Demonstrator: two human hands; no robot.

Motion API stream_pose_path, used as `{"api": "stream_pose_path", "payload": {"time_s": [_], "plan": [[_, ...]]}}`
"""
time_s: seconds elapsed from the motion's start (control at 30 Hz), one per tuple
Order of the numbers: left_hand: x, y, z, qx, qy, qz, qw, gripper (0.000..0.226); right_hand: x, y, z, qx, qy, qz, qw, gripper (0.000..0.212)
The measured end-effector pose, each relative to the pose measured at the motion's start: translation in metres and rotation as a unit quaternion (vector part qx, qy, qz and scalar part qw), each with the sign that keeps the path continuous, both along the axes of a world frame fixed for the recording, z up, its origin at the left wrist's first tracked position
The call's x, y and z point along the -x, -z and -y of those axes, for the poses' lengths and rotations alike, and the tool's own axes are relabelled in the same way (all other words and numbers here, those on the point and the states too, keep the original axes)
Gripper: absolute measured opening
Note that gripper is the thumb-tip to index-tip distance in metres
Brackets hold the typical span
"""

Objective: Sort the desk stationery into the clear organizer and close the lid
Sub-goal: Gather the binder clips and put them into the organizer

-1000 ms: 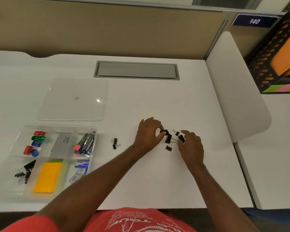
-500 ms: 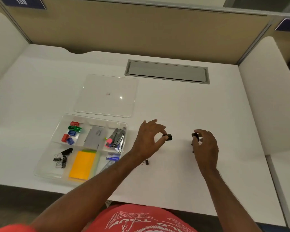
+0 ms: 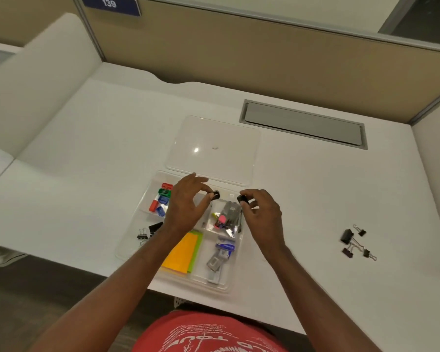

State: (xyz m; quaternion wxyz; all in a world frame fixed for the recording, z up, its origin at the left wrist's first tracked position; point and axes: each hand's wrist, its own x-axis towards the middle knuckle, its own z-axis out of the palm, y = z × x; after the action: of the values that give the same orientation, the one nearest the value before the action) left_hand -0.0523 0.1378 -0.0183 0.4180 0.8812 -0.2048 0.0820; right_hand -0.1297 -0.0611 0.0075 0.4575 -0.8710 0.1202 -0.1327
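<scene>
The clear organizer (image 3: 131, 246) sits at the desk's front edge, its compartments holding coloured clips (image 3: 163, 199), black binder clips (image 3: 148, 231), orange and green sticky notes (image 3: 182, 252) and metal tools (image 3: 229, 214). Above its back compartments, my left hand (image 3: 186, 207) pinches a black binder clip (image 3: 216, 195) between thumb and finger. My right hand (image 3: 261, 212) grips a second black binder clip (image 3: 242, 198) beside it. The clear lid (image 3: 214, 148) lies flat on the desk behind the organizer. Several black binder clips (image 3: 353, 241) remain loose on the desk to the right.
A grey cable hatch (image 3: 302, 124) is set into the white desk (image 3: 87, 148) at the back right. Tan partition walls and white side dividers enclose the desk. The organizer's front overhangs near the desk edge.
Both hands lifted a binder clip each from the pile on the right and carried them left over the organizer. The view swung left, leaving the remaining clips at the right.
</scene>
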Motion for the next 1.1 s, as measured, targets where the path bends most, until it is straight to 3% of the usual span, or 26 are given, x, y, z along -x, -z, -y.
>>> {"api": "stream_pose_path", "payload": {"time_s": [0.37, 0.53, 0.73, 0.87, 1.1], "plan": [[-0.036, 0.014, -0.109, -0.034, -0.061, -0.01, 0.998, 0.018, -0.063, -0.006, -0.116, -0.016, -0.112, -0.025, 0.993, 0.022], [-0.038, 0.017, -0.122, -0.016, -0.055, -0.037, 0.998, 0.038, -0.073, -0.001, -0.128, -0.044, -0.144, -0.082, 0.985, 0.031], [-0.036, 0.009, -0.103, -0.031, 0.006, -0.03, 0.999, 0.053, -0.05, 0.01, -0.098, 0.107, -0.127, -0.058, 0.984, 0.052], [-0.028, 0.001, -0.065, -0.055, 0.046, -0.009, 0.997, 0.064, -0.036, 0.013, -0.064, 0.199, -0.125, -0.106, 0.966, 0.063], [-0.003, -0.003, 0.018, -0.107, 0.12, 0.015, 0.987, 0.072, -0.004, 0.012, 0.008, 0.262, -0.05, -0.131, 0.955, 0.066]]}}
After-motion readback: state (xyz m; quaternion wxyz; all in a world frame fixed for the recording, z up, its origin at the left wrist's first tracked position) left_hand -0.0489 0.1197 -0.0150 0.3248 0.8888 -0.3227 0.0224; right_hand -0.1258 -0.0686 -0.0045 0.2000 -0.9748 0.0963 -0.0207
